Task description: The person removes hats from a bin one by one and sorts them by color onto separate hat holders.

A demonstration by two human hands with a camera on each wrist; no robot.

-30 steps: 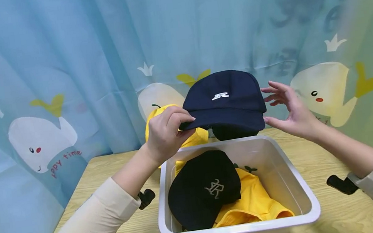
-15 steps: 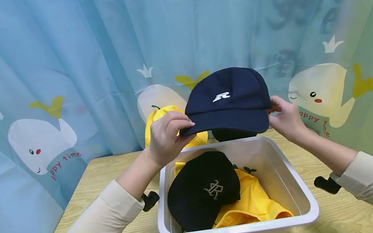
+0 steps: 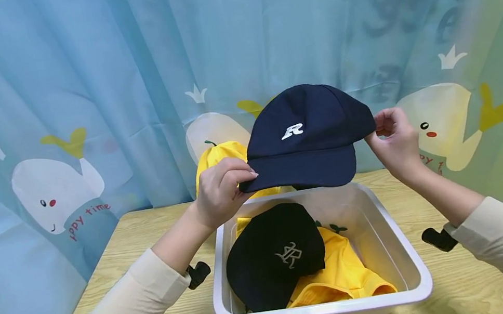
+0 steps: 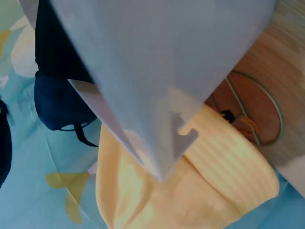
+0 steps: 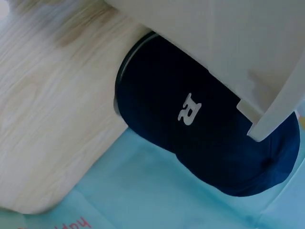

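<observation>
My left hand (image 3: 218,192) pinches the left end of the brim of a navy baseball cap (image 3: 318,122) with a white R on its front. At its right rear edge, my right hand (image 3: 397,144) pinches the cap between thumb and fingers. The cap hangs above the back rim of a white plastic bin (image 3: 408,242), brim toward me. Inside the bin, a black cap (image 3: 269,259) with a grey emblem lies on yellow hats (image 3: 339,261). Neither hand shows in the wrist views. The right wrist view shows a navy R cap (image 5: 209,129) beyond the bin; I cannot tell whether it is the held one.
A yellow hat (image 3: 222,152) with a green stem stands behind the bin, near a wire loop (image 4: 274,102). The wooden table (image 3: 147,232) ends at a blue whale-print curtain (image 3: 144,86).
My right hand, apart from the cap with spread fingers one second ago, has taken hold of its right side. The cap has turned slightly, its right rear drawn outward to the right.
</observation>
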